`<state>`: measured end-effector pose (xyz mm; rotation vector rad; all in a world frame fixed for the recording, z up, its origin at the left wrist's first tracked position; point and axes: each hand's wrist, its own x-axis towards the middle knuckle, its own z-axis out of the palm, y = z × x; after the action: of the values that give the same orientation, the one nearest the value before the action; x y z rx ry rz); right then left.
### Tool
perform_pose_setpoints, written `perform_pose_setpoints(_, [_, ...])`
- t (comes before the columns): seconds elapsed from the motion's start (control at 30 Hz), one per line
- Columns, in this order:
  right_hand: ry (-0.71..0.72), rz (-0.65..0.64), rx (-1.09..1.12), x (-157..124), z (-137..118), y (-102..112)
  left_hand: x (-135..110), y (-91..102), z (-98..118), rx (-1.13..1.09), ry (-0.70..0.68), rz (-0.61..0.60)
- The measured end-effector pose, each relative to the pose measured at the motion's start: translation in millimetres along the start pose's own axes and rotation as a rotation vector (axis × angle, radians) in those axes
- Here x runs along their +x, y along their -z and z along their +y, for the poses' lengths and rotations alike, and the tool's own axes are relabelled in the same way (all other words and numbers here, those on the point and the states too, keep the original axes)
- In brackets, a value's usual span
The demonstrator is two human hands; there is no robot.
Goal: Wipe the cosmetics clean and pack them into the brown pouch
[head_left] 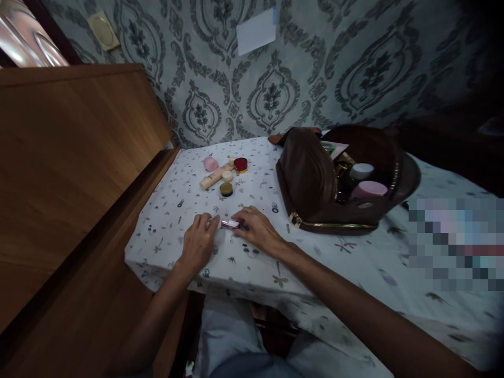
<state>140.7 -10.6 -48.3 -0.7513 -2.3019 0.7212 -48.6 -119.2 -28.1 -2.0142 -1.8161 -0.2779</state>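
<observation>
A small tube (229,224), clear and pale at one end and dark at the other, lies low over the front part of the cloth-covered table (173,231). My right hand (255,228) grips its dark end between thumb and fingers. Just left of the clear end is my left hand (200,240), fingers bent and apart with nothing visible in them. Whether its fingertip touches the tube is hard to tell. Beyond my hands are a beige squeeze tube (212,178), a round dark jar with an olive lid (226,189), a cream-coloured jar (227,176), a red round container (240,165) and a pink rounded item (210,164).
An unzipped brown bag (307,173) stands on the right, with a white-lidded container (361,170) and a pink-lidded one (370,189) inside. A wooden panel (79,131) borders the table on the left. Patterned wallpaper (271,94) covers the wall behind.
</observation>
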Motion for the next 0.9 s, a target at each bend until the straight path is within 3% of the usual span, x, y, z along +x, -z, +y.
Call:
perform_pose_setpoints(0.17, [-0.026, -0.057, -0.068, 0.8, -1.8, 3.7, -3.0, 0.4, -3.1, 0.026, 0.050, 0.000])
perform_pose_setpoints(0.5, [-0.073, -0.024, -0.075, 1.3, 1.0, 1.7, -7.8, 2.5, -1.6, 0.069, 0.076, -0.016])
perform_pose_setpoints(0.7, [-0.105, -0.010, -0.048, 0.9, -5.0, 4.8, -9.9, 13.2, -8.5, 0.062, 0.120, -0.106])
perform_pose_setpoints(0.8, [-0.121, -0.018, -0.039, 0.5, -7.6, 5.4, -5.9, 20.6, -3.4, 0.069, 0.149, -0.023])
perform_pose_setpoints(0.9, [-0.112, -0.020, -0.029, 0.4, -7.5, 3.5, 0.6, 24.2, 15.3, 0.043, 0.049, 0.076])
